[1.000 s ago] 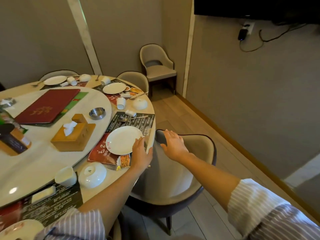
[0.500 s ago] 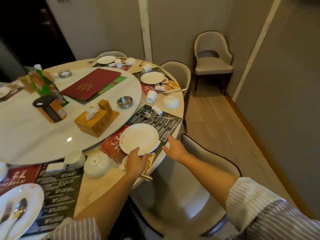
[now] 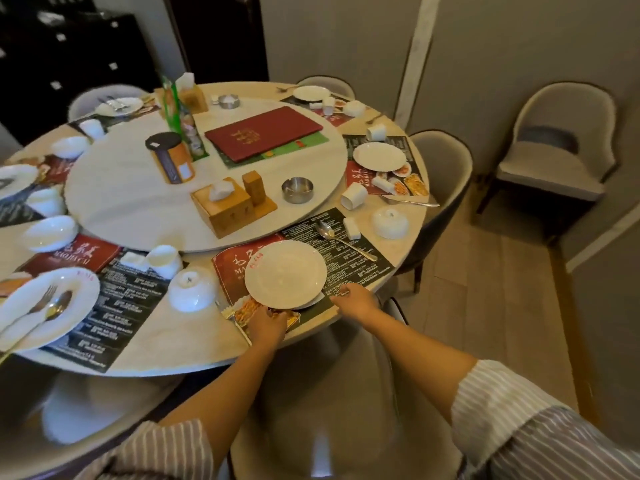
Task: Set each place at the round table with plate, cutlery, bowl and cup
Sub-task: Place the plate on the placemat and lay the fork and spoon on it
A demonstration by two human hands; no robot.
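Observation:
A white plate (image 3: 285,273) lies on the red and black placemat (image 3: 349,258) at the near place of the round table (image 3: 180,344). My left hand (image 3: 268,323) grips the plate's near rim, which looks slightly raised. My right hand (image 3: 356,299) rests with its fingers on the placemat's near edge, just right of the plate. A spoon (image 3: 341,239) and a small white rest (image 3: 351,228) lie beyond the plate. An upturned white bowl (image 3: 192,289) and a tipped cup (image 3: 164,259) sit to the left. Another upturned bowl (image 3: 389,221) sits to the right.
The lazy Susan (image 3: 131,202) carries a red menu (image 3: 263,133), a wooden tissue box (image 3: 225,206) and a metal ashtray (image 3: 297,190). At the left, a plate (image 3: 45,310) holds a fork and spoon. A grey chair (image 3: 329,393) stands right below my arms; other chairs ring the table.
My right hand left the chair back and came down onto the placemat beside the plate. My left hand stayed at the plate's near rim. My view swung left over the table.

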